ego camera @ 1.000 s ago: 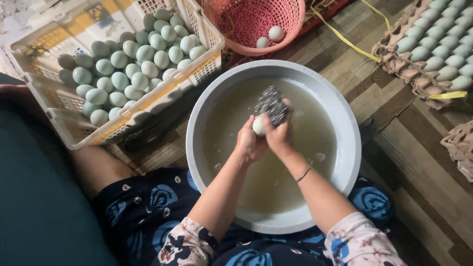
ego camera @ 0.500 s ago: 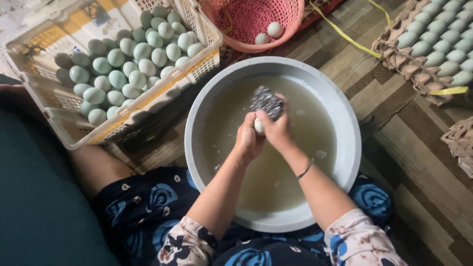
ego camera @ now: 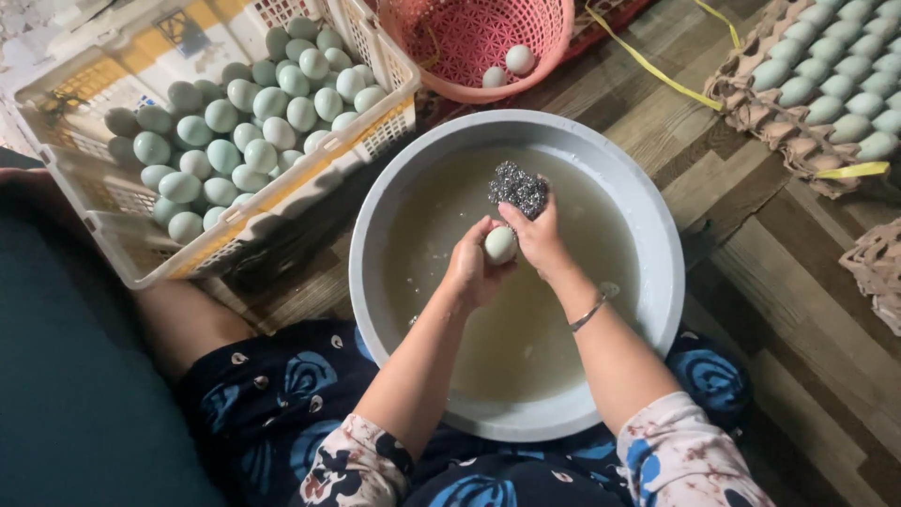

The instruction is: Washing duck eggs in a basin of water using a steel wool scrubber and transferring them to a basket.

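Under the left hand (ego camera: 474,268) and right hand (ego camera: 540,239): round grey basin (ego camera: 668,282), filled with cloudy, yellowish water. Up and to the left of the left hand, just beside the basin: pale plastic crate (ego camera: 122,246), heaped with pale green eggs (ego camera: 235,122). Straight ahead of both hands, past the basin's far rim: pink mesh basket (ego camera: 469,38) with two whitish eggs (ego camera: 519,59) inside. Far to the right of the right hand: cardboard egg trays (ego camera: 741,103) stacked and full of more pale green eggs, bound with a yellow strap (ego camera: 852,170). Nearer on that side, at the edge of view: bare cardboard tray (ego camera: 878,272). Beneath everything: dark wooden floor (ego camera: 770,319).
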